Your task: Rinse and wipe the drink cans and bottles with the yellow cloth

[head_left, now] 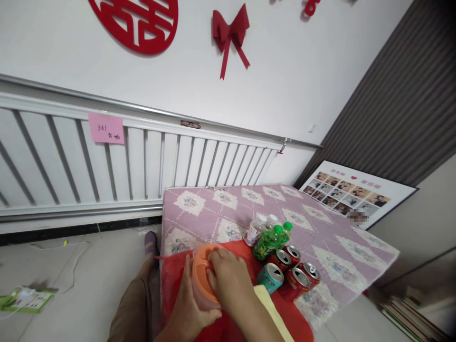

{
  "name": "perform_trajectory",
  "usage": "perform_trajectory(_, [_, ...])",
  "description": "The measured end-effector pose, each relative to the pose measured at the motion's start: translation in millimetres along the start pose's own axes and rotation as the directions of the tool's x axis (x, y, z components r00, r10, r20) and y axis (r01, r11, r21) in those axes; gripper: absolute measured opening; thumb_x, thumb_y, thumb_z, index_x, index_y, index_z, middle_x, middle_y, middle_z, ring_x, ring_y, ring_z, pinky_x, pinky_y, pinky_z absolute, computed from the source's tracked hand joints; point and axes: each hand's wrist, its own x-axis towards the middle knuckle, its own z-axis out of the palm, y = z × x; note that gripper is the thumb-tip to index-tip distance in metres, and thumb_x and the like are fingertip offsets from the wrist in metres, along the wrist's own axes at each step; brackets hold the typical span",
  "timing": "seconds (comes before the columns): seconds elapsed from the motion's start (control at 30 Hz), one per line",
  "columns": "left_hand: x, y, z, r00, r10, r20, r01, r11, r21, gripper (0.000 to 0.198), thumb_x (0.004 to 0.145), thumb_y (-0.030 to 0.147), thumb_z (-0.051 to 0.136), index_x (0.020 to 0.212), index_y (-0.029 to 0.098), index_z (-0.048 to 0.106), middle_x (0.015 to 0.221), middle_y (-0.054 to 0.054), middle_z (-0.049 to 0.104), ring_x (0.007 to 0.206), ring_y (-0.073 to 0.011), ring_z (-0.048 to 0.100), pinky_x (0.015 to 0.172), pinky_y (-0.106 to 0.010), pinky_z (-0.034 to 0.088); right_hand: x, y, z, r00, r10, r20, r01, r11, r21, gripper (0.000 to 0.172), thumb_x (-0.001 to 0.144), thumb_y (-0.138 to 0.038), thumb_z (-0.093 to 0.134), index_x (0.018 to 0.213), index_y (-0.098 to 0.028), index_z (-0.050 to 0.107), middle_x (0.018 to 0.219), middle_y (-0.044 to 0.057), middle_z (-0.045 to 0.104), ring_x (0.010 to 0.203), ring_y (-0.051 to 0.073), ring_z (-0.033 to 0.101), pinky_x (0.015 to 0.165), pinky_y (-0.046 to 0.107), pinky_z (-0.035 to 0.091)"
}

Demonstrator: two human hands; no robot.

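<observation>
A translucent round container with an orange lid stands over the red cloth. My left hand wraps round the container's near side, thumb along its left wall. On top, my right hand has its fingers curled onto the middle of the lid; what the fingertips grip there is partly hidden. To the right of my hands stand a teal can, several red cans and several plastic bottles, some with green caps. Something yellow, like a folded cloth, lies partly beneath my right forearm.
A purple patterned cloth covers the table. Behind it runs a white radiator with a pink note. A photo board leans at the right. My leg is by the table's left edge; a power strip lies on the floor.
</observation>
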Motion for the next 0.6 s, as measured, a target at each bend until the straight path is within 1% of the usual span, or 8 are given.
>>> perform_trajectory(0.07, [-0.2,-0.9,0.7,1.000,-0.002,-0.004,0.002,1.000,-0.013,0.130,0.054,0.023,0.079,0.150,0.017,-0.009,0.155,-0.026,0.024,0.138,-0.0431,0.036,0.110,-0.058,0.039,-0.9,-1.7,5.3,0.998,0.062,-0.028,-0.062,0.998,0.001,0.026,0.089,-0.026,0.051,0.110,-0.021,0.065,0.121,0.013,0.066,0.112,0.031,0.058,0.086,0.043,0.041])
perform_trajectory(0.1, [-0.4,-1.7,0.9,1.000,-0.010,-0.003,0.010,1.000,-0.013,0.130,0.054,0.023,0.079,0.150,0.016,-0.007,0.155,-0.027,0.023,0.138,-0.0435,0.035,0.111,-0.058,0.037,-0.7,-1.2,7.6,0.997,0.065,-0.032,-0.064,0.998,0.013,0.023,0.090,-0.026,0.052,0.107,-0.021,0.066,0.120,0.013,0.066,0.111,0.030,0.058,0.086,0.043,0.040])
perform_trajectory(0.2, [-0.8,-4.2,0.8,0.999,-0.040,0.012,0.040,0.999,0.001,0.127,0.052,0.018,0.077,0.150,0.018,-0.004,0.157,-0.026,0.020,0.141,-0.0429,0.029,0.113,-0.059,0.034,1.2,4.7,12.1,0.999,-0.010,-0.040,0.013,0.996,0.090,0.014,0.088,-0.020,0.055,0.096,-0.019,0.067,0.112,0.011,0.069,0.104,0.025,0.060,0.086,0.038,0.039])
perform_trajectory(0.27, [-0.6,-4.9,0.7,0.999,-0.039,0.020,0.039,0.999,0.000,0.127,0.051,0.015,0.076,0.149,0.019,-0.004,0.157,-0.025,0.019,0.142,-0.0417,0.028,0.114,-0.057,0.033,2.1,10.2,14.1,0.995,-0.066,-0.075,0.076,0.986,0.151,0.010,0.086,-0.017,0.058,0.093,-0.018,0.066,0.106,0.009,0.070,0.099,0.022,0.061,0.085,0.034,0.039])
perform_trajectory(0.33, [-0.3,-4.2,0.7,1.000,-0.026,0.017,0.026,1.000,-0.007,0.126,0.050,0.015,0.076,0.149,0.019,-0.002,0.157,-0.025,0.020,0.142,-0.0409,0.030,0.114,-0.055,0.034,1.9,14.6,16.0,0.989,-0.087,-0.118,0.109,0.975,0.196,0.009,0.085,-0.015,0.059,0.091,-0.017,0.065,0.102,0.008,0.069,0.095,0.020,0.061,0.083,0.031,0.039])
perform_trajectory(0.47, [-0.4,-1.6,-0.1,0.999,-0.031,0.013,0.031,0.999,-0.013,0.126,0.051,0.016,0.076,0.149,0.022,-0.002,0.158,-0.022,0.021,0.141,-0.0401,0.031,0.115,-0.055,0.034,1.0,16.7,18.3,0.982,-0.086,-0.166,0.124,0.964,0.237,0.008,0.085,-0.013,0.060,0.090,-0.016,0.065,0.100,0.008,0.068,0.091,0.019,0.060,0.081,0.029,0.039])
perform_trajectory(0.6, [-0.7,-1.8,-2.3,0.999,-0.047,0.022,0.047,0.999,0.001,0.126,0.051,0.016,0.076,0.150,0.023,-0.002,0.158,-0.019,0.021,0.142,-0.0398,0.030,0.115,-0.054,0.034,4.4,14.4,18.0,0.986,-0.092,-0.139,0.119,0.973,0.199,0.009,0.086,-0.014,0.059,0.091,-0.015,0.066,0.101,0.010,0.069,0.093,0.021,0.061,0.082,0.029,0.041])
